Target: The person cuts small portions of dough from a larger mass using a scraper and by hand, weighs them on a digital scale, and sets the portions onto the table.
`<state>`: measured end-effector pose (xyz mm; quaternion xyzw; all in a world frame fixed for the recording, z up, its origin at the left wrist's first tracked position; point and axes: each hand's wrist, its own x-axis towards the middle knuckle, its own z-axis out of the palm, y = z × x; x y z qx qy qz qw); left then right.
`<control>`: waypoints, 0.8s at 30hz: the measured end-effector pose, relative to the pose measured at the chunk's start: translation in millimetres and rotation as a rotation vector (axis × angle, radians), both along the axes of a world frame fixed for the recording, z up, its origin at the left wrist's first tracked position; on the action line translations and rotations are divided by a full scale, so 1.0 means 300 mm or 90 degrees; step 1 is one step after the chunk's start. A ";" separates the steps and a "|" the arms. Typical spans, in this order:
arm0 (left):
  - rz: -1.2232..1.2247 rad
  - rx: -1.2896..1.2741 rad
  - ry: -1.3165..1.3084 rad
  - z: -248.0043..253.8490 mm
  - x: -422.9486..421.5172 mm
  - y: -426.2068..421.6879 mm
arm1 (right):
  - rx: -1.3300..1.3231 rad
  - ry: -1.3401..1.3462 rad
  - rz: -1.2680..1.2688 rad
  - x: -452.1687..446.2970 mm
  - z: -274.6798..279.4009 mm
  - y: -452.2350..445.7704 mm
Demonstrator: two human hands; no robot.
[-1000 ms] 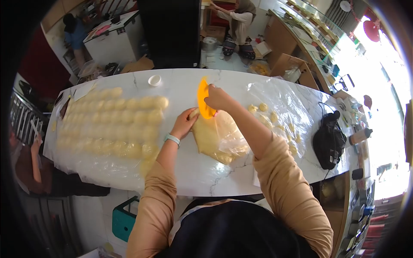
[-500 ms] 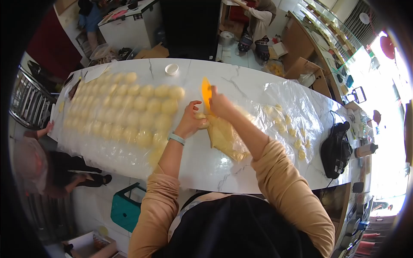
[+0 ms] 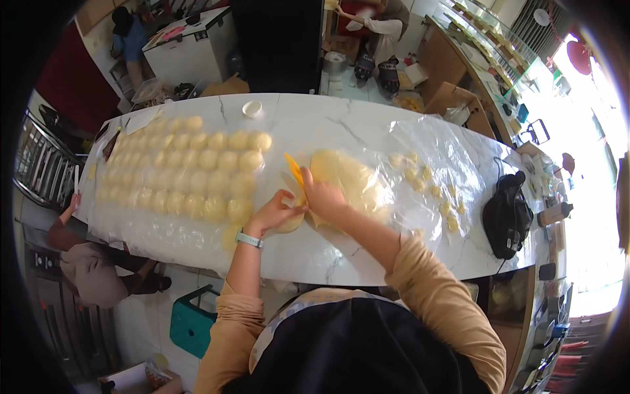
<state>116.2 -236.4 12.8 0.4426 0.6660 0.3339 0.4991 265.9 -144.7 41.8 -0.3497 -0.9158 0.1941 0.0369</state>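
My right hand (image 3: pixel 321 197) is closed on a yellow scraper (image 3: pixel 294 170), its blade tilted up to the left. Beside it, my left hand (image 3: pixel 274 211) pinches at a piece of pale dough (image 3: pixel 291 223) with thumb and fingertips, near the scraper's lower edge. A large dough mass (image 3: pixel 348 177), partly under clear plastic, lies just right of the scraper. To the left, rows of round dough balls (image 3: pixel 209 159) rest under a plastic sheet (image 3: pixel 154 230). Small dough pieces (image 3: pixel 436 191) lie on more plastic at the right.
A white cup (image 3: pixel 252 109) stands at the far edge of the marble table (image 3: pixel 289 118). A black bag (image 3: pixel 508 217) and a bottle (image 3: pixel 555 214) are at the right. A green stool (image 3: pixel 191 323) is below left. Other people are at the left (image 3: pixel 98 269) and far side.
The scraper and my right hand have come down and left, from above the dough to its left side. My left hand has moved lower. The dough mass now shows more fully.
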 end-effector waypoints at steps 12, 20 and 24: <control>-0.192 -0.059 0.074 -0.036 0.012 -0.040 | 0.038 -0.065 0.036 0.106 -0.063 -0.195; -0.204 -0.077 -0.033 0.028 0.039 -0.174 | 0.013 0.006 -0.028 0.242 0.037 -0.144; -0.312 -0.058 -0.005 0.062 0.093 -0.102 | 0.009 -0.080 0.075 0.150 0.052 -0.069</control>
